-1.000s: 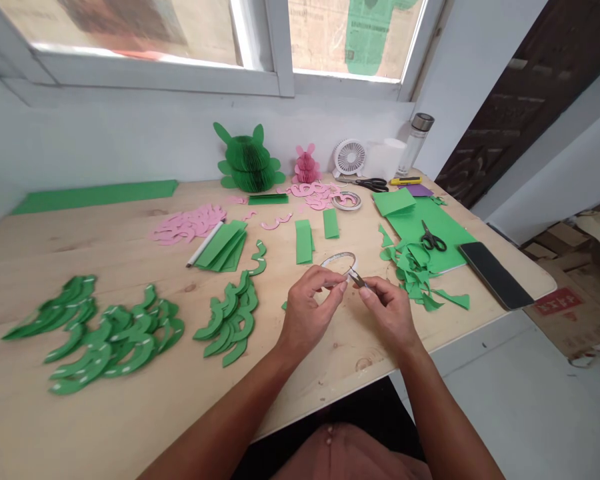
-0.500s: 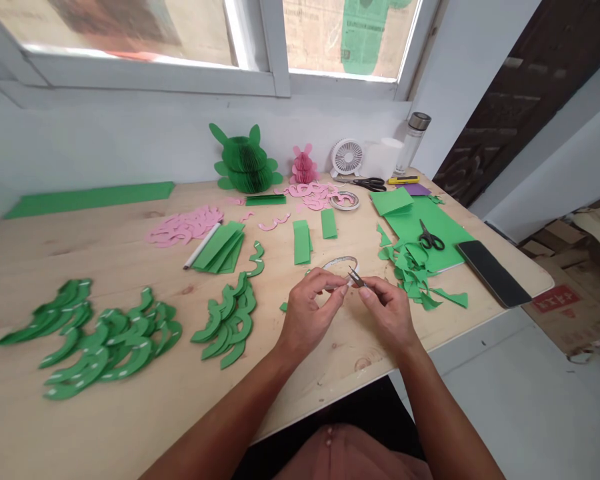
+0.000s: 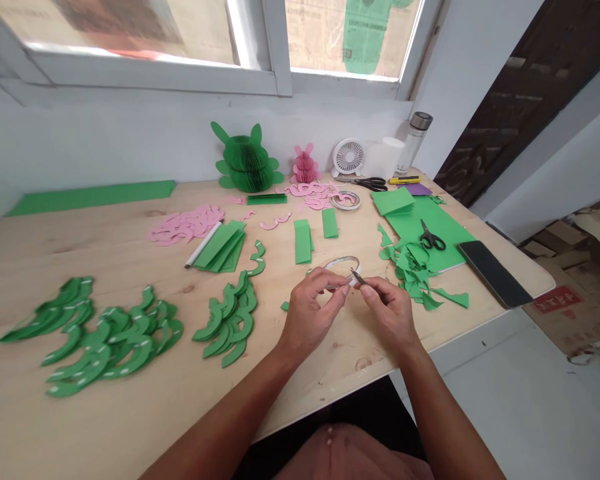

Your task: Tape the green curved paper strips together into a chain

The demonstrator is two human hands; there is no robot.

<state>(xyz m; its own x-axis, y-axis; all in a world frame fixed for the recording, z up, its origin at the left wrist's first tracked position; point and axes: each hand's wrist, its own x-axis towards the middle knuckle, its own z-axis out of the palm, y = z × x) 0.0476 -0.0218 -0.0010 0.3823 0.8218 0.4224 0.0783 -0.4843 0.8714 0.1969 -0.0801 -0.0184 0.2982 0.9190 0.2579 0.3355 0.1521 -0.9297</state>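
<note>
Pinched between the thumb and fingers of my right hand is a pair of dark pointed tweezers, tips angled up and left. My left hand has its thumb and index finger closed on the roll of white tape, whose ring shows just behind the fingertips. The tweezer tips meet the tape's near edge, close to the left fingertips. Folded green paper strips lie beyond the hands. Curved green paper pieces with small white tape patches are piled to the left.
Green scraps, black scissors on a green sheet and a phone lie to the right. Pink cutouts, green and pink paper figures, a small fan and a bottle are farther back.
The tweezer tips, spread apart before, have come together near the tape. Both hands stay nearly in place; the whole view has shifted very slightly.
</note>
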